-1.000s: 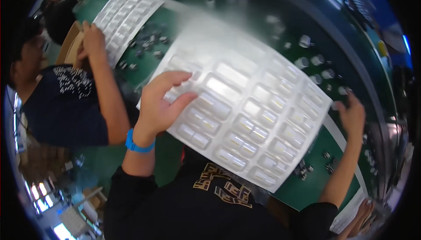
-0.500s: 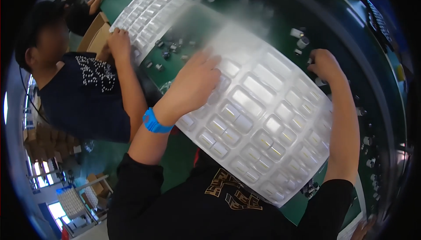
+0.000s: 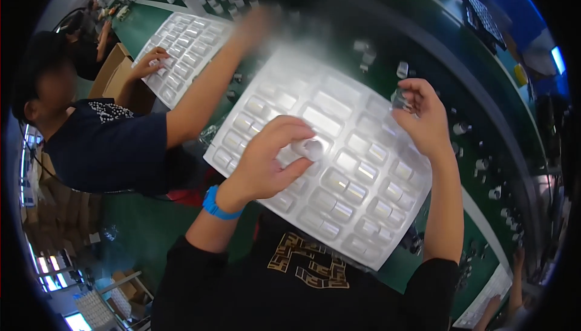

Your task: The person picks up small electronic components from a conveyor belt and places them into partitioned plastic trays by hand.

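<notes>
A translucent white blister tray lies in front of me, with shiny white cylindrical parts lying in pairs in many of its compartments. Over the tray's middle, my left hand pinches a short white cylinder between thumb and fingers, its round end turned toward the right. At the tray's far right edge, my right hand has its fingers curled around a small shiny cylinder, partly hidden by the fingertips. A blue wristband is on my left wrist.
Loose cylinders stand and lie along the green work surface on the right and far side. A co-worker at left reaches across it, one hand on another filled tray. A cardboard box stands beside that person.
My left hand has come nearer and to the tray's middle, now showing a white cylinder. My right hand has drawn in toward the tray with a small cylinder. The co-worker's arm now stretches far out.
</notes>
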The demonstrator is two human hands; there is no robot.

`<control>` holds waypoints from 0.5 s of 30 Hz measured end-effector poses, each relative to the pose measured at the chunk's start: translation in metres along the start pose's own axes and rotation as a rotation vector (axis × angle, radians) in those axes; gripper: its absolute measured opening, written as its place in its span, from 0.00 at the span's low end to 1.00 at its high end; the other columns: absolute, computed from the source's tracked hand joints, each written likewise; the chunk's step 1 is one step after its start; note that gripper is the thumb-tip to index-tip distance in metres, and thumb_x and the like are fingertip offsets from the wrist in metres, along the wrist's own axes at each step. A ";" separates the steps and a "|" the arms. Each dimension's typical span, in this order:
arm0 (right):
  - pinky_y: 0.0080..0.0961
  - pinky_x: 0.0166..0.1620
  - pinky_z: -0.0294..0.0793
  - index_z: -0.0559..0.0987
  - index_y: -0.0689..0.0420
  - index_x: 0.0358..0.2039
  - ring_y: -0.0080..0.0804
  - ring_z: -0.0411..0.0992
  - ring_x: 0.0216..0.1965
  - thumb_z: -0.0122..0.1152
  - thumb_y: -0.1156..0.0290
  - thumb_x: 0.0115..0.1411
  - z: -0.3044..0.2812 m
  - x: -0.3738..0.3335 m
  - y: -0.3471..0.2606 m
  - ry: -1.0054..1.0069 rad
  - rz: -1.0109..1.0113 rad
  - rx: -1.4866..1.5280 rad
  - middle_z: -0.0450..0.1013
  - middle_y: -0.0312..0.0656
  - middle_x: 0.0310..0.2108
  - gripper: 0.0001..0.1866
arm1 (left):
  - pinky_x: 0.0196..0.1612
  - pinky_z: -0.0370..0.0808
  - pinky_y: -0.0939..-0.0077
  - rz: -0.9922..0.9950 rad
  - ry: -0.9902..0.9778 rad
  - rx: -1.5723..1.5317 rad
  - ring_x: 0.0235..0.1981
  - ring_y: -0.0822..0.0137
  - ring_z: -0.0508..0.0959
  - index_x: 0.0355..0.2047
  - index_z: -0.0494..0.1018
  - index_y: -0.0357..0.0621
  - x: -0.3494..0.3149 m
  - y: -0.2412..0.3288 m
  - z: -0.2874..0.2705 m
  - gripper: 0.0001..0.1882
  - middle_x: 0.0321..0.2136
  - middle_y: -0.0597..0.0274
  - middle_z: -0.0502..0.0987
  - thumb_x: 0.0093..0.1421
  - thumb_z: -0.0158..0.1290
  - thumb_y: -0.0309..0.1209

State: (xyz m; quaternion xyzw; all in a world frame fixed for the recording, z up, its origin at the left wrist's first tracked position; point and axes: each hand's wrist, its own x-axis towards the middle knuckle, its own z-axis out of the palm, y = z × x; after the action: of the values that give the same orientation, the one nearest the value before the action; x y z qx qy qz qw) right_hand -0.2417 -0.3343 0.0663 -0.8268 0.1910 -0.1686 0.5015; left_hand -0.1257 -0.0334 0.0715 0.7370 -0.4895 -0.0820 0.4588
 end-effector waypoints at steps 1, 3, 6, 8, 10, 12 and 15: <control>0.24 0.50 0.72 0.75 0.60 0.44 0.24 0.73 0.40 0.63 0.83 0.50 -0.001 -0.028 -0.015 -0.015 -0.046 0.073 0.76 0.37 0.42 0.19 | 0.49 0.75 0.69 0.007 0.006 -0.098 0.44 0.57 0.79 0.47 0.75 0.38 -0.001 0.004 0.012 0.21 0.42 0.53 0.78 0.51 0.66 0.23; 0.24 0.51 0.72 0.75 0.61 0.44 0.25 0.74 0.43 0.63 0.84 0.50 -0.003 -0.075 -0.032 -0.024 -0.066 0.113 0.76 0.40 0.43 0.19 | 0.49 0.76 0.70 -0.020 -0.025 -0.230 0.44 0.58 0.80 0.46 0.75 0.39 -0.003 0.012 0.033 0.20 0.43 0.53 0.79 0.53 0.66 0.24; 0.26 0.53 0.73 0.73 0.62 0.46 0.30 0.75 0.48 0.64 0.85 0.50 0.008 -0.133 -0.034 0.024 -0.052 0.285 0.77 0.46 0.46 0.21 | 0.49 0.77 0.73 -0.001 -0.105 -0.354 0.41 0.68 0.79 0.48 0.75 0.38 -0.001 0.022 0.061 0.23 0.44 0.57 0.78 0.51 0.67 0.19; 0.26 0.54 0.73 0.73 0.63 0.48 0.32 0.75 0.51 0.66 0.85 0.50 0.010 -0.154 -0.035 0.078 -0.019 0.417 0.77 0.49 0.48 0.23 | 0.51 0.78 0.73 0.007 -0.125 -0.433 0.41 0.69 0.79 0.48 0.75 0.37 0.000 0.031 0.078 0.23 0.43 0.58 0.79 0.51 0.68 0.19; 0.27 0.55 0.73 0.71 0.64 0.51 0.34 0.75 0.51 0.69 0.84 0.51 0.013 -0.169 -0.034 0.166 -0.034 0.551 0.76 0.53 0.50 0.26 | 0.49 0.78 0.73 0.050 -0.194 -0.396 0.41 0.67 0.80 0.48 0.76 0.38 0.000 0.035 0.087 0.23 0.42 0.58 0.80 0.51 0.68 0.20; 0.27 0.55 0.73 0.71 0.64 0.52 0.34 0.75 0.51 0.70 0.82 0.52 0.015 -0.180 -0.025 0.167 -0.091 0.526 0.75 0.54 0.51 0.28 | 0.48 0.78 0.73 0.102 -0.193 -0.387 0.41 0.66 0.80 0.47 0.76 0.38 -0.002 0.042 0.091 0.23 0.41 0.57 0.80 0.50 0.69 0.21; 0.29 0.56 0.73 0.72 0.65 0.52 0.37 0.75 0.52 0.68 0.85 0.52 0.025 -0.189 -0.031 0.218 -0.087 0.629 0.75 0.54 0.52 0.26 | 0.45 0.77 0.72 0.136 -0.163 -0.363 0.41 0.64 0.81 0.47 0.77 0.38 -0.009 0.054 0.092 0.23 0.41 0.56 0.81 0.49 0.69 0.21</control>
State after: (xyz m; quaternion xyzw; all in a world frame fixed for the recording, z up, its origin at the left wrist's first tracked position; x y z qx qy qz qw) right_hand -0.3896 -0.2102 0.0669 -0.6158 0.1468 -0.3280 0.7012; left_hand -0.2179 -0.0863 0.0575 0.5984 -0.5507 -0.1969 0.5475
